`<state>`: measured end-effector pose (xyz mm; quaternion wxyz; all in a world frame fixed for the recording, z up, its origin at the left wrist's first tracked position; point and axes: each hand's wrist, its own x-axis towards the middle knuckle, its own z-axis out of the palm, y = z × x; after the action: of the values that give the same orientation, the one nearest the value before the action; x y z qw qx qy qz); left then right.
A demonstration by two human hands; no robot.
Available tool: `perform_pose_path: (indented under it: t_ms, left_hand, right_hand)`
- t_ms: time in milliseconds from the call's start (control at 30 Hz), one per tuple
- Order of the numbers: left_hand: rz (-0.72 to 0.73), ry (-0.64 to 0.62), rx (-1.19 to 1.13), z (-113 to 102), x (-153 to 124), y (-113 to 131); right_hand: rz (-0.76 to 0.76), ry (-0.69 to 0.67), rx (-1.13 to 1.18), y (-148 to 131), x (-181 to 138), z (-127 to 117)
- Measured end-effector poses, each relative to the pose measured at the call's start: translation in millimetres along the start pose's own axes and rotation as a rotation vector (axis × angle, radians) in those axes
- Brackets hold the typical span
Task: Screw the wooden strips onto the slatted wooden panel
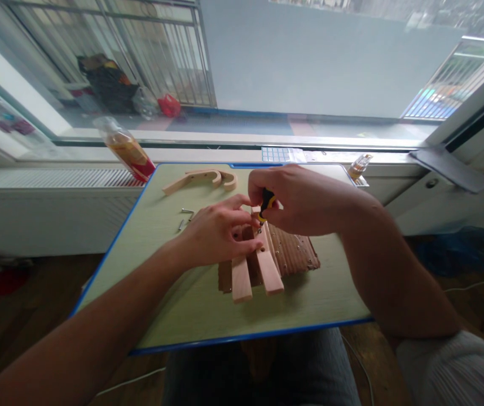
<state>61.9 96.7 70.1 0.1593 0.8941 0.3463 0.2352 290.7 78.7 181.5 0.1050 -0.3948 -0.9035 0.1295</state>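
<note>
My right hand point(301, 197) grips a black and yellow screwdriver point(268, 198) from above, its tip pointing down at a screw in the right-hand wooden bar point(269, 272). My left hand point(220, 228) reaches in from the left. Its thumb presses on that bar near a hole, and its fingers bend around the place where the screwdriver tip meets the wood. Beside it lies a second wooden bar point(241, 281), partly under my left hand. Both bars rest on a piece of corrugated cardboard point(295, 254) dotted with small screws. The bars' far ends are hidden by my hands.
Curved wooden pieces point(202, 176) lie at the back left of the pale green table point(174, 304), with small metal parts point(188, 212) nearby. A drink bottle point(127, 151) stands beyond the left corner. A small glass bottle point(359, 166) is behind the right corner, by the window.
</note>
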Motion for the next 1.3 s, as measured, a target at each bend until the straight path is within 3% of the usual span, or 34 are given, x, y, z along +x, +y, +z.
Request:
perform_pose_path:
  t_ms: [233, 400, 633, 900, 1133, 1300]
  left_hand:
    - [0.029, -0.020, -0.030, -1, 1, 1]
    - [0.032, -0.023, -0.036, -1, 1, 1]
    - [0.025, -0.023, -0.027, -1, 0, -2]
    - [0.006, -0.022, -0.016, -1, 2, 2]
    - [0.030, -0.033, -0.032, 0, 1, -2]
    - [0.041, 0.002, 0.005, 0, 1, -1]
  right_hand:
    - [0.092, 0.093, -0.138, -5, 4, 4]
    - [0.180, 0.054, -0.160, -7, 5, 6]
    - [0.037, -0.036, -0.088, -6, -3, 0]
    - [0.076, 0.017, -0.190, -17, -5, 5]
    - [0.199, 0.047, -0.209, -16, 1, 7]
    - [0.190, 0.044, -0.201, -21, 4, 9]
